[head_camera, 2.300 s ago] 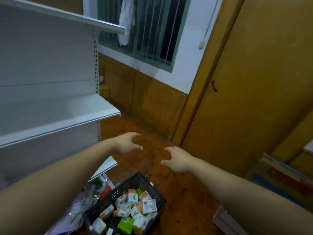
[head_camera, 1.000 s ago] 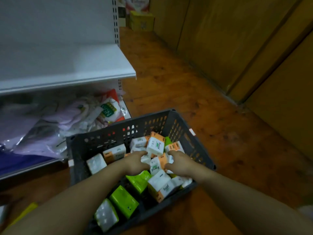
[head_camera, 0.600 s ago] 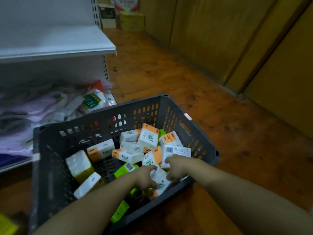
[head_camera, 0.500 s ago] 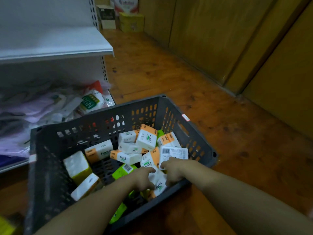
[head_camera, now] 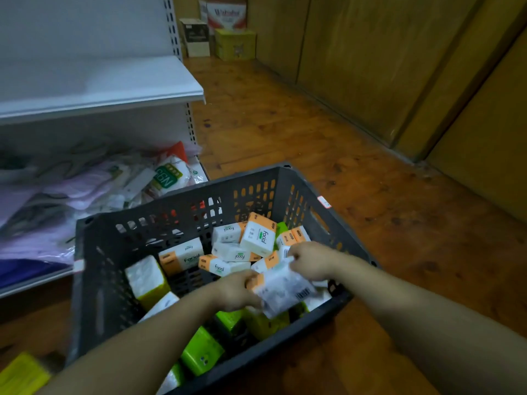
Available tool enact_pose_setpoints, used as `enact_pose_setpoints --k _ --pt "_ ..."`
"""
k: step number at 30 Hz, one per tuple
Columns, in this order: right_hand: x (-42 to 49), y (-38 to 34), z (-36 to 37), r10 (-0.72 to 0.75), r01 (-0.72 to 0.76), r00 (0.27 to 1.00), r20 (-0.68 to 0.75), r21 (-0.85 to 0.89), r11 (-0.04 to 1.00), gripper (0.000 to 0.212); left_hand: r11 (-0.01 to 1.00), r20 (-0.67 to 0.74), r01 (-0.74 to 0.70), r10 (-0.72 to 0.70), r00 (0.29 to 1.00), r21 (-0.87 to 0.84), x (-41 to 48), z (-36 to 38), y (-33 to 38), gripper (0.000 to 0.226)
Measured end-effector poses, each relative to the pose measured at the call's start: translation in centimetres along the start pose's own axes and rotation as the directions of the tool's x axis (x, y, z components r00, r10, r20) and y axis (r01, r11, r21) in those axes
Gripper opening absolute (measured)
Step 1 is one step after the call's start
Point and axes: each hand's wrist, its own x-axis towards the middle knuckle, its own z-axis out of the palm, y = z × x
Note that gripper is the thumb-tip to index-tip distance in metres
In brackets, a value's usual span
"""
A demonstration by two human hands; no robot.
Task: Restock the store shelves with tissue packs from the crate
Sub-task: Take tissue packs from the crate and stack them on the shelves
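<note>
Down in the dark slatted plastic crate (head_camera: 182,212), left hand (head_camera: 238,292) and right hand (head_camera: 309,259) closed around one blurred white-and-orange tissue pack (head_camera: 281,292) — loose orange and green packs (head_camera: 258,235) beyond, bare white metal shelf (head_camera: 99,86) further off.

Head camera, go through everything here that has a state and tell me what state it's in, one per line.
Crate: on the floor, open-topped, partly filled with jumbled tissue packs.
Held pack: gripped by both hands, lifted just above the pile.
Left hand: closed on the held pack's left end.
Right hand: closed on its right end.
Middle shelf: bare.
Bottom shelf: loaded with bagged goods.
</note>
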Motion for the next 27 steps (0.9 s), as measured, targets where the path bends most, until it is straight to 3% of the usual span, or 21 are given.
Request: enact_pose_setpoints --k 5,8,11,14,17,19,27 --pt "-1.2 -1.3 -3.8 0.043 0.036 0.984 -0.175 0.426 0.904 0.041 0.882 -0.156 -0.094 0.024 0.988 -0.461 -1.6 -4.5 2.8 0.037" --pt "-1.3 -3.3 -5.0 0.057 0.159 0.937 -0.346 0.562 0.812 0.033 0.831 -0.289 -0.204 0.055 0.956 -0.518 -3.6 -7.6 4.5 0.023" --pt "-1.9 -6.1 -6.3 0.019 0.229 0.924 -0.383 0.59 0.775 0.047 0.818 -0.388 -0.279 0.075 0.919 -0.503 -5.9 -10.5 5.6 0.012" --pt "-2.4 -9.6 -8.0 -0.033 0.325 0.881 -0.471 0.553 0.767 0.037 0.825 -0.467 -0.337 0.102 0.878 -0.453 -8.7 -13.7 6.4 0.01" --pt "-3.1 -14.0 -10.2 -0.037 0.396 0.82 -0.571 0.52 0.757 0.04 0.868 -0.608 -0.409 0.167 0.776 -0.283 -12.3 -17.7 7.2 0.02" --pt "-3.9 -17.5 -11.7 -0.061 0.462 0.771 -0.634 0.491 0.739 0.031 0.901 -0.68 -0.408 0.205 0.704 -0.151 -15.5 -20.6 7.5 0.025" --pt "-6.0 -30.4 -14.4 -0.224 0.63 0.653 -0.723 0.355 0.691 0.033 0.895 -0.804 -0.446 0.256 0.536 -0.012 -25.4 -29.5 5.3 0.026"
